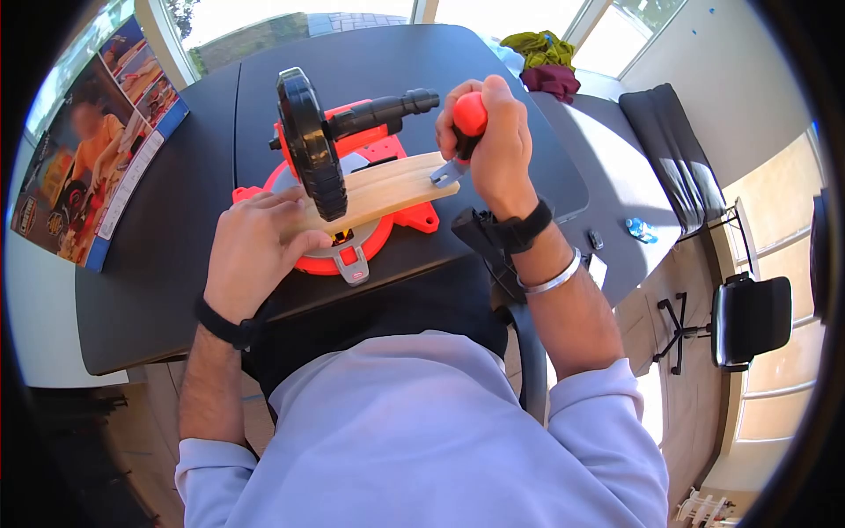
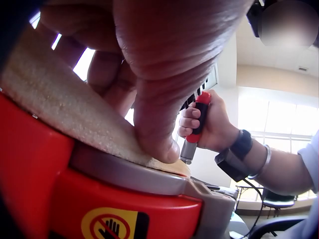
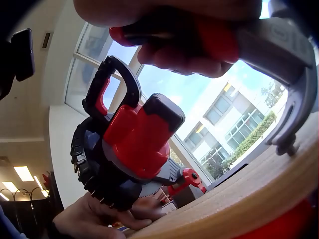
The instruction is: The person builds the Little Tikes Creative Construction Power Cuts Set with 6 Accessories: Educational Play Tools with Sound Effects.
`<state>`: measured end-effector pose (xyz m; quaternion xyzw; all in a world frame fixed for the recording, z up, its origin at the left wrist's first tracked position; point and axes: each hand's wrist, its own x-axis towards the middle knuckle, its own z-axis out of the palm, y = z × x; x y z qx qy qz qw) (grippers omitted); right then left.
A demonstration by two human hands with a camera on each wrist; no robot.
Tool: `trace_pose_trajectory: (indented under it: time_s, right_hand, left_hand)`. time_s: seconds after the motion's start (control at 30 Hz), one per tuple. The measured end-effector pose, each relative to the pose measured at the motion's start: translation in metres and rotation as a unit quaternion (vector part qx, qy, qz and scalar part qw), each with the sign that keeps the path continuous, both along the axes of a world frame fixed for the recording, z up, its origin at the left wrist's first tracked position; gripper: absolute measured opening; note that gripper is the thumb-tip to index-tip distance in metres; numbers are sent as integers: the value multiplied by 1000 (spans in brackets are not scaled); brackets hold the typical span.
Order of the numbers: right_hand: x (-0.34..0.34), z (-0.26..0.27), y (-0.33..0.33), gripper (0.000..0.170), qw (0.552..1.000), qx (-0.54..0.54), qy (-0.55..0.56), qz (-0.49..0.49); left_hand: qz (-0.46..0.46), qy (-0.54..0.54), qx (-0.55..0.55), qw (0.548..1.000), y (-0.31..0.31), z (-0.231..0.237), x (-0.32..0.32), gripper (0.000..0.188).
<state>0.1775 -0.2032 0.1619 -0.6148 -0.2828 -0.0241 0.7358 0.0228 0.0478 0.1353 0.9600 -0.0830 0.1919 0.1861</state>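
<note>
A pale wooden board (image 1: 396, 189) (image 2: 60, 104) (image 3: 249, 199) lies across the red and grey base (image 1: 418, 217) (image 2: 30, 149) of a toy mitre saw (image 1: 312, 145) (image 3: 144, 134). My left hand (image 1: 255, 246) (image 2: 169, 64) holds its left part, thumb along the near side and fingers across it; the black saw guard hides some of the fingers. Gripped in my right hand (image 1: 502, 150) (image 2: 217, 124) (image 3: 184, 59) is a toy hammer (image 1: 471, 110) (image 2: 201, 114) (image 3: 279, 45) with a red and black handle. Its grey forked end is at the board's right end, beside a small grey peg (image 3: 285, 144).
A printed box (image 1: 97, 145) stands at the table's left side. Green and maroon cloths (image 1: 550, 79) lie at the back right. Farther right are a small bottle (image 1: 642, 231) and a black chair (image 1: 753, 321). The dark table (image 1: 158, 299) carries the saw close to its front edge.
</note>
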Motion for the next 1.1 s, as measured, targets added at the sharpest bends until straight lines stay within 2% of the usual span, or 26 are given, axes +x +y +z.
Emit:
trace_pose_trajectory:
  time_s: [0.17,0.3,0.37,0.43,0.5,0.57,0.6,0.7,0.77,0.87,1.0,1.07,1.1]
  right_hand:
    - [-7,-10,4,58,990,-47,-127,-38]
    - [-9,-13,7,57,988,-69,-139,-25]
    - [-11,-7,10,56,992,-47,-112,-30]
    - [-9,-7,9,57,994,-50,-87,-46]
    - [-8,-4,10,58,995,-54,-61,-61]
    - [-10,3,12,60,990,-41,59,-122]
    - [-9,2,11,60,990,-42,59,-121]
    - [-4,-3,5,61,995,-54,27,-76]
    - [1,-9,0,60,997,-51,-37,45]
    - [14,-12,-6,63,994,-46,-7,96]
    - [14,-11,-4,62,996,-39,25,76]
    - [10,-7,2,58,996,14,83,9]
    - [11,-7,3,58,996,14,83,9]
  left_hand:
    - [-5,-25,17,1000,1,-1,-1,36]
    - [-5,-6,20,1000,3,-2,0,38]
    - [-5,1,18,1000,2,-2,-1,38]
    - [-7,24,-2,1000,1,0,0,51]
    - [-10,20,-2,1000,0,0,0,50]
    - [-15,15,-2,1000,-1,0,0,50]
    - [-19,14,-1,1000,-1,2,0,49]
    - [-16,16,4,1000,-1,0,-1,48]
    - [-12,18,10,1000,-1,-1,0,48]
    - [-8,36,10,999,-1,-1,0,48]
    - [-16,18,18,1000,1,-3,1,42]
    - [-13,21,32,999,1,-2,1,38]
    - [-12,26,17,999,-1,0,0,42]
